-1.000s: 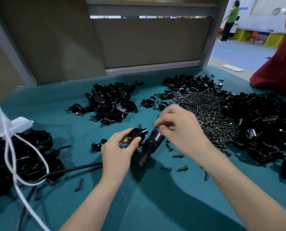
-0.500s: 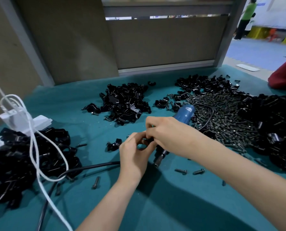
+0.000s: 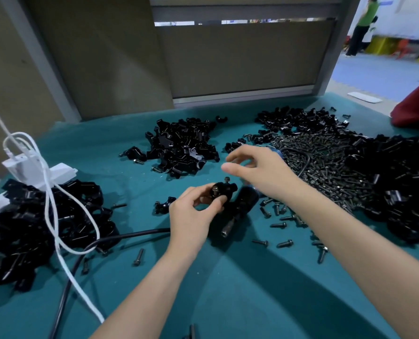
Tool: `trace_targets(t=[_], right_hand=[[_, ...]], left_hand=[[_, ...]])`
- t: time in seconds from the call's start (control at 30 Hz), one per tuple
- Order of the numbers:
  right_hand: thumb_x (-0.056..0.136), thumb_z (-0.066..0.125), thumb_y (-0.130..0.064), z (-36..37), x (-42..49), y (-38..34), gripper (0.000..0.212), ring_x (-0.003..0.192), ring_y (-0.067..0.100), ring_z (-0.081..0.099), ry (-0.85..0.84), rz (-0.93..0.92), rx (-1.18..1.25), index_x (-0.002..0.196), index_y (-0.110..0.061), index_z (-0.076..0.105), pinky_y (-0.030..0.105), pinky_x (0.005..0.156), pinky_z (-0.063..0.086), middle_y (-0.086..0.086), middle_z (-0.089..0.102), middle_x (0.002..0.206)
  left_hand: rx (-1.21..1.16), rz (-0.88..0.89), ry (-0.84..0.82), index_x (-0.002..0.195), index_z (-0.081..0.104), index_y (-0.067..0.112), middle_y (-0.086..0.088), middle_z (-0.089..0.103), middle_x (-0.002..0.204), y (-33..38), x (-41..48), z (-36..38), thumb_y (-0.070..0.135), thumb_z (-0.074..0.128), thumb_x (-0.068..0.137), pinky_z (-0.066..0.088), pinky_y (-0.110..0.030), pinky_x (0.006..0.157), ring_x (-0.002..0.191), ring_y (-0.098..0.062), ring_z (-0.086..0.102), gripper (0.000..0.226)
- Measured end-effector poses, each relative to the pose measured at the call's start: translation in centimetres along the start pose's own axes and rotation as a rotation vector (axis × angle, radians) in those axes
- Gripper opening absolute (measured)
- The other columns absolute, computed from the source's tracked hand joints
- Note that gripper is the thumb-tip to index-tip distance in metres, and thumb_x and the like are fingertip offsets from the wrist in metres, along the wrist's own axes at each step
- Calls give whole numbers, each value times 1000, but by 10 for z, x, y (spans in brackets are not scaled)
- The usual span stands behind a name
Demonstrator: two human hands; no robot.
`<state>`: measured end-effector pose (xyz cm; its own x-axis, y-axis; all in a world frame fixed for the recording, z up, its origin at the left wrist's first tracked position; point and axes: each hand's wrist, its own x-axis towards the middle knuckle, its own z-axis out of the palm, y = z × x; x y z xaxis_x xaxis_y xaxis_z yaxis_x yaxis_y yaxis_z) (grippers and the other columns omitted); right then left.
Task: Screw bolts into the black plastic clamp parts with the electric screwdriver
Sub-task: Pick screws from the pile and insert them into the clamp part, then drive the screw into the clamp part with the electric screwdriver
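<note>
The left hand [image 3: 191, 217] pinches a clamp part [image 3: 222, 189] over the table [image 3: 228, 294] while the right hand [image 3: 261, 173] hovers empty, fingers loosely spread, above the electric screwdriver [image 3: 243, 203].

A teal-covered table [image 3: 100, 143] stands against tan partition panels [image 3: 240, 55], with a blue floor [image 3: 379, 72] beyond at right.

There were two bare hands, a left hand [image 3: 191, 216] and a right hand [image 3: 262, 172]. One small black plastic clamp part [image 3: 224, 189] bore two dark metal bolts [image 3: 215, 191]. One black electric screwdriver [image 3: 246, 203] lay at centre. Four heaps of black clamp parts [image 3: 181, 148] were spread far centre, far right, right and near left. One heap of loose bolts [image 3: 330, 167] lay right, and one white plastic power strip [image 3: 56, 171] left.
</note>
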<state>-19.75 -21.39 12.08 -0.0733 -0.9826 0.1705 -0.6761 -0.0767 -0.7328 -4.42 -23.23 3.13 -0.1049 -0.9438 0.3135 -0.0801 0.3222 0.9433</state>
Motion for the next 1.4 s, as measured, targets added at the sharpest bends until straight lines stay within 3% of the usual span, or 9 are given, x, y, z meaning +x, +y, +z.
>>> trace_targets(t=[0.17,0.4,0.67,0.83,1.03,1.13,1.2,1.3,1.4], right_hand=[[87,68,-39,8,-5,6,30,80,28,71,-193,298,293,104,-15,69,38,74,60,9,69,102],[88,66,-11,4,-3,0,14,66,13,70,-260,382,692,82,-1,73,20,57,54,9,73,76],[87,68,-13,18,-8,-5,12,56,12,56,-184,402,897,81,-8,59,21,58,55,-3,62,59],[89,64,-12,23,-13,-12,22,56,13,67,-152,417,1071,105,-9,49,22,54,54,6,67,69],[88,66,-21,28,-20,-4,45,65,13,66,-264,471,1138,123,4,54,22,59,56,11,66,83],[67,71,-49,7,-19,5,62,62,17,66,-275,478,1033,105,-1,59,22,61,56,11,66,72],[64,70,-56,-14,-10,17,74,63,16,70,-91,458,749,114,-3,55,22,62,56,10,72,72],[74,72,-57,-29,8,40,85,67,17,69,145,519,97,134,-7,39,30,64,55,13,68,107],[75,70,-62,-9,25,49,113,110,36,59,51,623,-262,151,-11,6,44,87,49,21,45,139]], left_hand=[[-71,24,-70,94,76,35,8,67,84,5,-2,-3,16,80,74,56,-53,82,78,-10,63,28],[-180,41,-98,98,75,34,0,73,96,18,-1,-6,26,80,68,56,-28,76,84,-8,66,32],[-80,88,23,103,62,54,22,62,111,40,-10,13,58,63,74,41,-31,101,115,-11,53,29],[-131,116,51,103,63,46,7,67,108,44,-8,20,46,68,80,49,-37,96,104,-15,62,24],[-53,212,31,78,59,40,5,63,78,31,-6,16,51,63,79,45,-20,67,71,-5,57,12],[-61,170,31,74,59,37,11,63,69,27,-6,15,48,61,78,42,-13,60,62,0,54,13],[-119,109,31,73,60,34,7,67,69,24,-4,13,47,61,78,43,-11,61,64,-3,59,14],[-174,-5,53,75,57,23,1,69,65,18,0,10,51,58,76,39,-23,57,66,-11,59,28],[-185,-54,65,73,54,17,1,68,59,16,0,8,52,57,75,32,-26,53,56,-10,54,34]])
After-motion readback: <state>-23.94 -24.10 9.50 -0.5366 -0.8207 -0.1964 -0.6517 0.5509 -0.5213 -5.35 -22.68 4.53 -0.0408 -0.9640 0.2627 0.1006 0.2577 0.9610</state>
